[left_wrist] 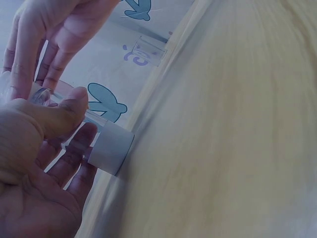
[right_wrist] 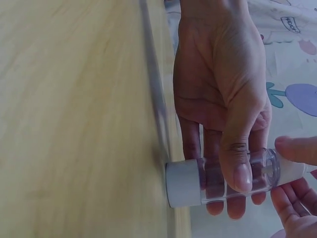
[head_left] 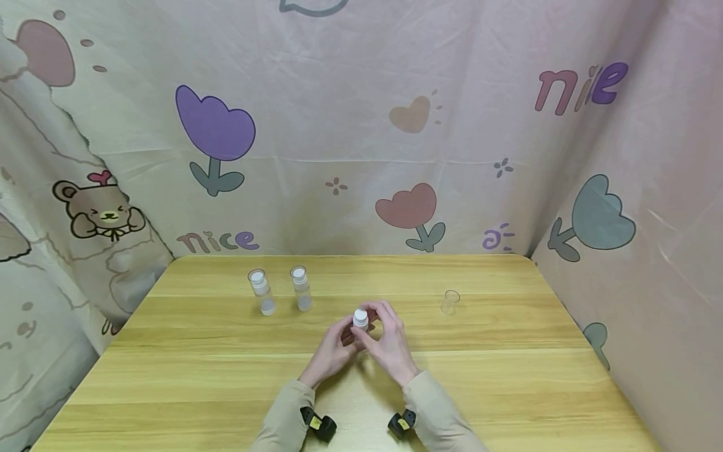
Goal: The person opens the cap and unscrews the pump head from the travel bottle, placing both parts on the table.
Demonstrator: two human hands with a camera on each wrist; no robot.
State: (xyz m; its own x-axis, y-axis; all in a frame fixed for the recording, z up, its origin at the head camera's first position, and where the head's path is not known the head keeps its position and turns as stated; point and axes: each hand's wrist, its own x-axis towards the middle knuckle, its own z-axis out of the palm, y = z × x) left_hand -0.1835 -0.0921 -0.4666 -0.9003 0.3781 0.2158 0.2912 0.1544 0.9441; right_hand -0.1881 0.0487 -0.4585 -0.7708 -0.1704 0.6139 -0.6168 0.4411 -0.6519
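A small clear bottle (head_left: 360, 317) with a white base and a white top stands upright between the hands, in the middle of the table. My left hand (head_left: 332, 353) grips its clear body, with the thumb across the front in the right wrist view. My right hand (head_left: 391, 345) pinches the white top (right_wrist: 291, 170) between thumb and fingers. In both wrist views the white base (left_wrist: 111, 148) is down at the wooden tabletop. A loose clear cap (head_left: 450, 304) rests on the table, off to the right.
Two similar bottles, one further left (head_left: 263, 295) and one nearer the middle (head_left: 302, 292), stand at the back left with clear caps on. A printed cloth (head_left: 316, 132) hangs behind the wooden table (head_left: 186, 376) and along its sides.
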